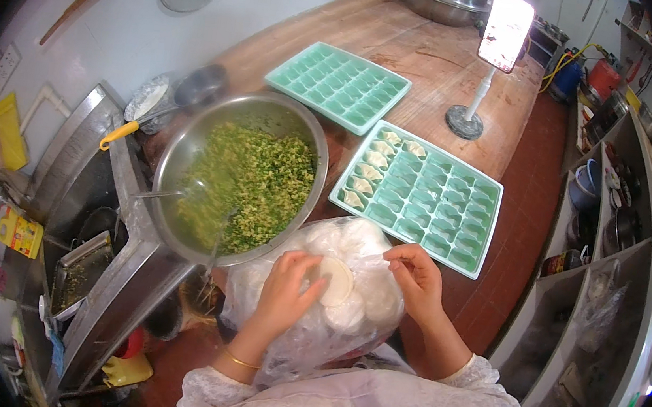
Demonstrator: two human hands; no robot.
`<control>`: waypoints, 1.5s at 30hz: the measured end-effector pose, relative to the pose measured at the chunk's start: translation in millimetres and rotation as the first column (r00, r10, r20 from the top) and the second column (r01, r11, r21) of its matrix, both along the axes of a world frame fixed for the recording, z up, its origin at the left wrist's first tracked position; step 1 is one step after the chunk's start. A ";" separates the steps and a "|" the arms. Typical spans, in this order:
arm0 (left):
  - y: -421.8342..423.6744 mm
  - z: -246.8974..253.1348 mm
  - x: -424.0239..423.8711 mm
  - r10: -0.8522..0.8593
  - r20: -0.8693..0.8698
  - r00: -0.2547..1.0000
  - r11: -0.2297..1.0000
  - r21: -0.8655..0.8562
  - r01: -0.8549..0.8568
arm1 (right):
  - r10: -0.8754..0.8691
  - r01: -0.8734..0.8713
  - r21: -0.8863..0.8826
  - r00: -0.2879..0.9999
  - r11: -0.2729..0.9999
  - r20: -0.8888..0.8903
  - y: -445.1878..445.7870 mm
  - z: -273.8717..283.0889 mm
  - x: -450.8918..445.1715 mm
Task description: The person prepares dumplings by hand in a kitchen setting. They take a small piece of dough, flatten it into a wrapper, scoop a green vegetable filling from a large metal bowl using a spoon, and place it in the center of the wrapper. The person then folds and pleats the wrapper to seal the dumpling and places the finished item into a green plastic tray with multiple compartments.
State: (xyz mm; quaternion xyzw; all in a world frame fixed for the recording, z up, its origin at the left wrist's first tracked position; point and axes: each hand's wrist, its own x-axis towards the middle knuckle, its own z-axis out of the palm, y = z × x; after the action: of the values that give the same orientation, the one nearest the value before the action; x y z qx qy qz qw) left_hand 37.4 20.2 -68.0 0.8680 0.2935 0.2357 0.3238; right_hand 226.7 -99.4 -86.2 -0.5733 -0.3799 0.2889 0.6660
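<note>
Between the fingers and thumb of my left hand (293, 289) is a round dumpling wrapper (337, 282), above a clear plastic bag (299, 344) of stacked wrappers. My right hand (418, 276) is raised at the bag's right side, thumb near the fingertips; whether it pinches a bit of plastic I cannot tell. A steel bowl (314, 202) of chopped green and yellow filling (268, 185) stands to the upper left, with metal utensils in it. Beyond my right hand, a green compartment tray (445, 201) holds several folded dumplings (375, 160) at its left side.
A second green tray (338, 82) lies on the wooden table (425, 53). Behind the trays stands a lit phone (506, 32) on a round-based stand (464, 121). A metal sink (115, 277) is at left, shelves (586, 278) at right. A yellow-handled ladle (120, 135) rests beside the bowl.
</note>
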 end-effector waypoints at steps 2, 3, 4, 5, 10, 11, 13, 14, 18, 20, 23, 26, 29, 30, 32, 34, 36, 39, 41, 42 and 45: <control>4.1 1.1 6.8 0.015 -0.015 1.000 0.997 0.079 -0.014 | 0.007 -0.006 -0.024 1.000 1.000 0.011 -0.5 -0.7 -2.3; 5.7 -1.4 8.2 0.019 -0.026 0.999 0.998 0.056 -0.017 | 0.009 -0.009 -0.036 1.000 0.999 0.026 -0.4 -0.4 -2.8; 8.0 -5.4 9.7 0.022 -0.038 0.999 0.999 0.033 -0.020 | 0.012 -0.010 -0.047 0.999 0.999 0.040 -0.4 0.1 -3.3; 9.7 -7.7 10.9 0.024 -0.050 0.998 1.000 0.011 -0.024 | 0.022 -0.020 -0.046 0.999 0.999 0.034 -0.8 0.9 -3.9; 6.3 -12.1 7.8 0.096 -0.022 0.995 0.992 0.083 -0.094 | 0.043 -0.042 -0.046 0.999 0.998 0.023 -1.7 2.1 -5.0; 5.6 -13.1 6.6 0.108 -0.012 0.994 0.988 0.115 -0.106 | 0.052 -0.051 -0.035 0.999 0.998 0.006 -1.4 2.7 -5.3; 4.3 -14.7 2.4 0.068 0.021 0.997 0.974 0.214 -0.071 | 0.071 -0.071 -0.014 0.997 0.997 -0.028 -2.0 4.7 -6.0; 3.7 -15.5 -0.6 0.047 0.037 0.998 0.963 0.262 -0.055 | 0.083 -0.083 -0.022 0.996 0.996 -0.022 -2.7 4.9 -7.5; -1.9 -18.5 -11.7 -0.112 0.097 0.989 0.928 0.367 0.069 | 0.158 -0.158 -0.050 0.987 0.986 -0.018 -4.1 7.7 -16.4; -7.2 -12.5 -16.0 -0.215 0.080 0.973 0.906 0.388 0.168 | 0.214 -0.218 -0.054 0.975 0.975 -0.061 -2.3 10.1 -23.1; -18.8 11.4 -18.6 -0.204 0.156 0.966 0.950 0.268 0.158 | 0.328 -0.354 -0.037 0.897 0.935 -0.296 2.1 11.7 -36.8; -15.6 39.4 -16.5 -0.125 0.228 0.965 0.987 0.128 0.098 | 0.417 -0.527 0.005 0.666 0.850 -0.619 3.2 9.5 -44.7; -10.2 33.7 -11.6 0.094 0.202 0.975 0.969 -0.242 -0.043 | 0.456 -0.670 0.018 0.486 0.742 -0.745 6.2 5.0 -44.8; -9.6 30.9 -11.4 0.126 0.226 0.966 0.955 -0.292 -0.056 | 0.390 -0.637 -0.038 0.517 0.770 -0.762 6.9 12.4 -48.8; -9.9 27.0 -11.6 0.192 0.267 0.944 0.918 -0.390 -0.076 | 0.403 -0.649 -0.067 0.546 0.758 -0.734 7.8 19.7 -50.1; -9.8 30.3 -13.6 0.150 0.236 0.960 0.912 -0.408 -0.042 | 0.433 -0.650 -0.099 0.604 0.753 -0.669 7.5 17.5 -51.6; -7.0 35.6 -18.0 0.006 0.212 0.977 0.970 -0.238 0.045 | 0.495 -0.652 -0.126 0.673 0.747 -0.549 10.4 8.2 -53.0; -4.0 46.8 -24.7 -0.230 0.117 0.966 0.968 0.126 0.216 | 0.577 -0.677 -0.225 0.723 0.701 -0.381 12.9 15.7 -50.6; -9.2 55.3 -26.9 -0.245 0.107 0.964 0.966 0.114 0.233 | 0.488 -0.692 -0.328 0.700 0.643 -0.521 15.8 15.9 -52.3; -1.7 58.2 -34.3 -0.249 0.008 0.968 0.955 0.170 0.244 | 0.427 -0.692 -0.376 0.695 0.617 -0.579 15.0 17.5 -51.6; 19.1 93.0 -53.2 0.094 -0.178 0.980 0.925 0.379 -0.020 | 0.313 -0.639 -0.012 0.392 0.769 -0.865 11.5 25.6 -44.0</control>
State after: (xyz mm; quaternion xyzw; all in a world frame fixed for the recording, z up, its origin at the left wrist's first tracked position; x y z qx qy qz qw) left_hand -15.7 39.3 25.0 0.9237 0.2980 0.2117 0.1151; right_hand 182.7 -87.9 -60.6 -0.3379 -0.1154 0.7644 0.5369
